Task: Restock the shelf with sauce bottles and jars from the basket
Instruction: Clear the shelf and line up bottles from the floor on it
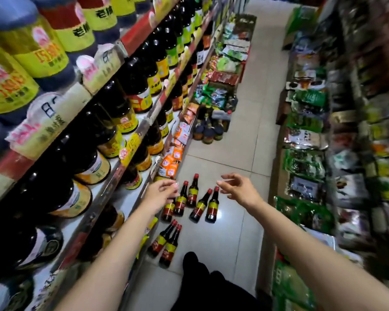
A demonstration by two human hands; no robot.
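Fingers [169, 184] of left hand [160, 194], right hand [238, 189] loosely spread, nothing held | sauce bottles [212, 205] judged glass, fragile; body to be gripped

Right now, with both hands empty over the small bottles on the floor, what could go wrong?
1. The red-capped bottles stand close together on the hard tiled floor; taking one with the left hand or right hand may tip its neighbours.
2. The dark-clad leg is right beside the two nearest bottles; a step could knock them over.

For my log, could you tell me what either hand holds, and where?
Nothing: the left hand and right hand hover open above the red-capped sauce bottles on the floor.
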